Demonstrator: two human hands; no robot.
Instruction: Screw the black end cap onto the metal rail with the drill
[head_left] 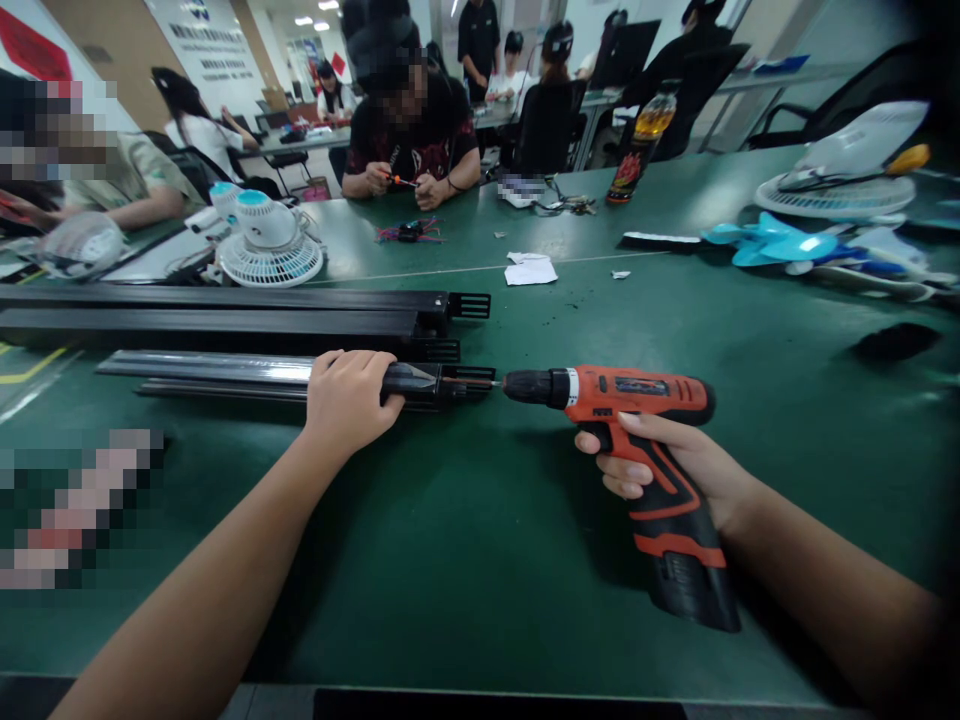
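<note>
My right hand (667, 460) is wrapped round the grip of an orange and black cordless drill (637, 393), a finger at the trigger. Its chuck points left, and the thin bit reaches the slotted end bracket (469, 380) of a long black rail; whether it sits in a screw cannot be made out. My left hand (351, 395) is closed over that black rail (225, 365) near its right end, pressing it on the green table. Behind it lie more long black rails (225, 322) with similar slotted ends.
White fans (271, 250) stand at the back left. Paper scraps (530, 268), a bottle (643, 145), light-blue fan blades (772, 242) and another fan base (836, 190) lie farther back on the green table (465, 580). Opposite, a person (409, 130) holds a small screwdriver.
</note>
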